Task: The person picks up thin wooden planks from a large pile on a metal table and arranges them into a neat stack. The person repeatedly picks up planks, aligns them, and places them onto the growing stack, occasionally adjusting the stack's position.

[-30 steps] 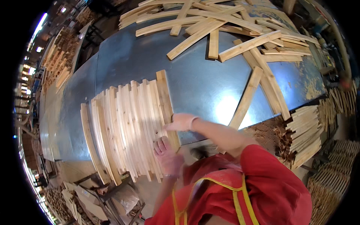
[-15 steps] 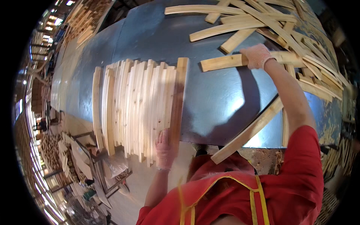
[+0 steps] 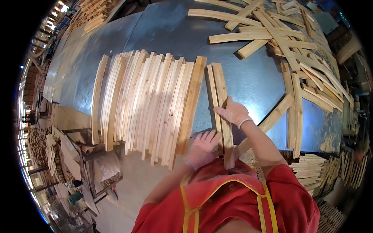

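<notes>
While half a second ago the right hand (image 3: 234, 113) reached into the far loose pile (image 3: 287, 42), it now grips a pair of wood slats (image 3: 218, 93) beside the aligned row (image 3: 151, 105) on the metal table (image 3: 248, 77). Left hand (image 3: 203, 147), fingers spread flat, steadies their near end.

right hand (image 3: 233, 113) back from far pile | wooden slats (image 3: 220, 101) now beside row

both gloved hands (image 3: 217, 130) low, fingers spread
</notes>
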Action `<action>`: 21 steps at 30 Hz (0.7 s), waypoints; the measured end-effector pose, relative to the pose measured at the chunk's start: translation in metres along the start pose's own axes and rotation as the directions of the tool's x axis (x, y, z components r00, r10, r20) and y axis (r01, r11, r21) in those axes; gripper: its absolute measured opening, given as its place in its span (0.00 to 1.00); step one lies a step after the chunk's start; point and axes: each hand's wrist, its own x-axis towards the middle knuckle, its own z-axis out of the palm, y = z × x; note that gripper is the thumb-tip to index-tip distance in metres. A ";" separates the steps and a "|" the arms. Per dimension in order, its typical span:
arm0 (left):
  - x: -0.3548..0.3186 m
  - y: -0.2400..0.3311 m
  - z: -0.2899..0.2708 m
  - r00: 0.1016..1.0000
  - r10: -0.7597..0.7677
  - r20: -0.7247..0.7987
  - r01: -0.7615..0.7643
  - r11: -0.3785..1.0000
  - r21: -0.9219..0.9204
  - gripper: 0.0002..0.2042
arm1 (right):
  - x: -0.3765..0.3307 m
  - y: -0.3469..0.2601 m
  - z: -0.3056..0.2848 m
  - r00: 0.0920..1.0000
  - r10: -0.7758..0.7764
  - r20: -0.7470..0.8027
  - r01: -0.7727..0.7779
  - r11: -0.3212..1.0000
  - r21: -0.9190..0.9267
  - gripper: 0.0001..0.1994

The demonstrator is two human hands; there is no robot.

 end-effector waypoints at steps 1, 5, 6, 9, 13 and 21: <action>-0.012 -0.010 -0.007 0.986 0.158 -0.043 -0.150 0.976 0.158 0.35 | -0.008 -0.002 0.004 1.000 0.024 -0.018 -0.024 1.000 0.003 0.46; -0.056 -0.073 0.008 0.970 0.239 -0.050 -0.173 0.818 0.549 0.28 | -0.027 -0.013 0.014 0.987 -0.028 -0.159 0.046 0.993 0.108 0.51; -0.061 -0.064 0.001 0.968 0.227 -0.108 -0.160 0.888 0.432 0.26 | -0.038 -0.025 0.014 0.988 -0.007 -0.154 0.016 0.998 0.057 0.52; -0.073 -0.045 -0.017 0.902 0.009 -0.432 0.032 0.996 0.086 0.32 | -0.027 -0.024 0.042 0.979 0.014 -0.205 0.007 0.995 0.101 0.55; -0.082 -0.053 -0.034 0.882 -0.339 -0.327 0.235 0.918 -0.319 0.39 | -0.014 -0.047 0.073 0.981 0.015 -0.194 0.094 0.836 0.540 0.55; -0.045 -0.048 -0.021 0.892 -0.367 -0.263 0.442 0.827 0.346 0.53 | -0.031 -0.022 0.079 0.962 -0.183 -0.203 0.258 0.366 0.894 0.42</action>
